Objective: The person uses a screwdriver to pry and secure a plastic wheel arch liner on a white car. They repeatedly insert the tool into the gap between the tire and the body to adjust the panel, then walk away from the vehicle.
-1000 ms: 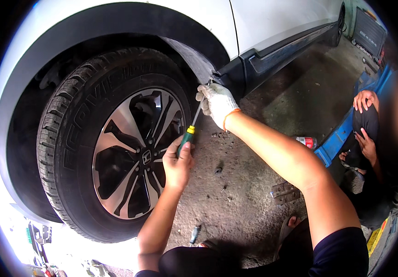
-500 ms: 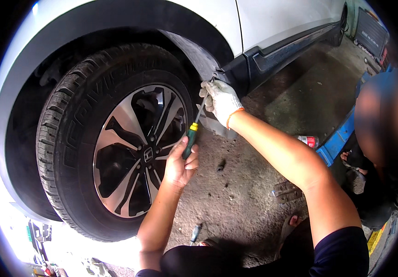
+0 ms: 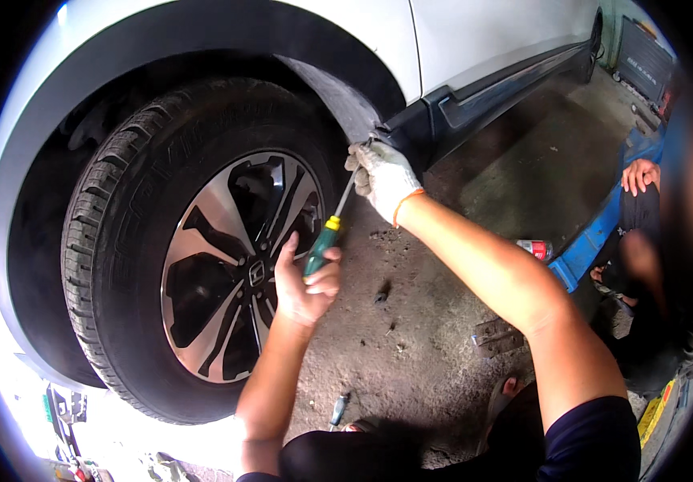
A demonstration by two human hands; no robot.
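Observation:
A green-and-yellow screwdriver [image 3: 324, 241] points up toward the rear lower corner of the black wheel-arch trim [image 3: 402, 128]. My bare left hand [image 3: 306, 281] is closed around its handle, with the thumb lifted off to the left side. In a white work glove, my right hand [image 3: 382, 177] is closed at that trim corner, fingers bent around the upper shaft. The screwdriver's tip, and any small part in the gloved fingers, are hidden. Left of both hands stands the car wheel [image 3: 226, 193], a black tire on a dark and silver alloy rim.
A second screwdriver [image 3: 339, 408] lies on the concrete floor near my foot. To the right are a worn block [image 3: 497, 337], a bottle with a red label [image 3: 536, 249] and a blue metal beam [image 3: 591, 245]. Another person crouches there, one hand [image 3: 640, 174] at their knee.
My left thumb has come off the screwdriver handle, and that hand has shifted slightly left. My right hand stays at the trim corner. The other person's hand has come into view at their knee.

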